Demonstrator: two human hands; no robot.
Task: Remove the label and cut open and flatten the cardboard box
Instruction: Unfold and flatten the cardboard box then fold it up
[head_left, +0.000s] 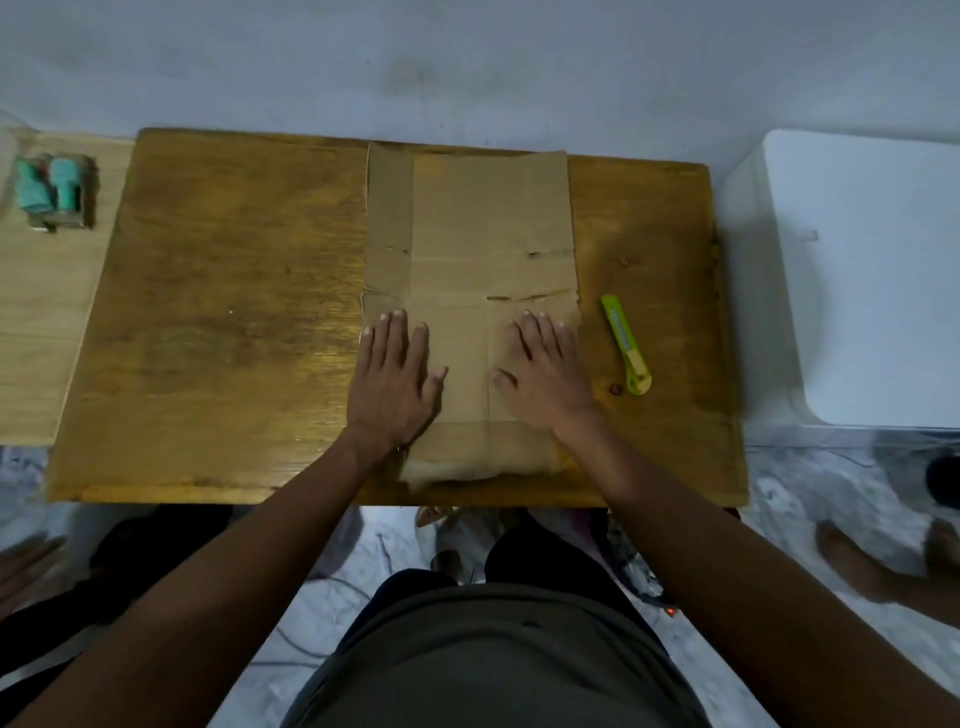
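Observation:
The brown cardboard box (467, 223) lies flat and unfolded on the wooden table (223, 312), running from the far edge toward me. My left hand (392, 379) presses palm-down on its near left part, fingers straight. My right hand (540, 371) presses palm-down on its near right part, fingers spread. A green and yellow utility knife (626, 343) lies on the table just right of the cardboard, close to my right hand. No label shows on the cardboard.
A lighter wooden surface (36, 322) at the left holds a small block with teal pieces (52, 189). A white box-like unit (857, 280) stands right of the table. Another person's feet (883, 561) are on the floor at lower right.

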